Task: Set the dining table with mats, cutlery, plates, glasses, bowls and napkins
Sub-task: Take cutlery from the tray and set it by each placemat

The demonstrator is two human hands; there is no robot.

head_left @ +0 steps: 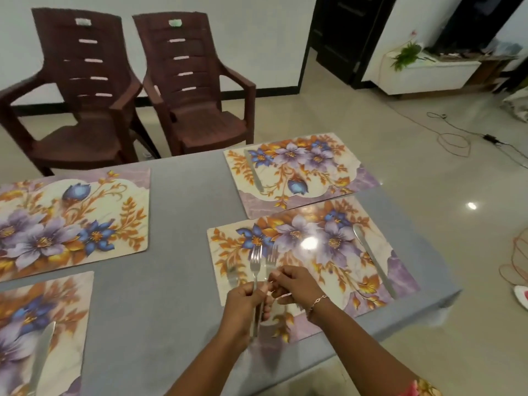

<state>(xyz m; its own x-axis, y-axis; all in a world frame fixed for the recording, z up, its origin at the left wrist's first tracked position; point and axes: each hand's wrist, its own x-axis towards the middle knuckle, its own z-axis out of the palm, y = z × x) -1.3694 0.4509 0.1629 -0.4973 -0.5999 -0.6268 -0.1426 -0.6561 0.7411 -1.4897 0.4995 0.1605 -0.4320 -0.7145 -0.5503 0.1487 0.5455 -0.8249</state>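
Four floral mats lie on the grey table [183, 224]. Over the near right mat [328, 252] my left hand [243, 307] grips a bunch of forks [255, 270] by their handles, tines pointing away. My right hand [294, 284] pinches the stem of one fork [270, 264] in that bunch. Another fork [233, 277] lies on this mat's left side and a knife [371, 258] lies along its right side. The far right mat [300, 172] carries a knife [254, 172] at its left. A knife [43, 355] lies on the near left mat [40, 332]. The far left mat [71, 218] is bare.
Two brown plastic chairs [85, 110] [197, 104] stand beyond the table's far edge. Cables [454, 141] trail over the tiled floor at right. A white low cabinet with a green plant [408, 55] stands at the far right, beside a dark doorway.
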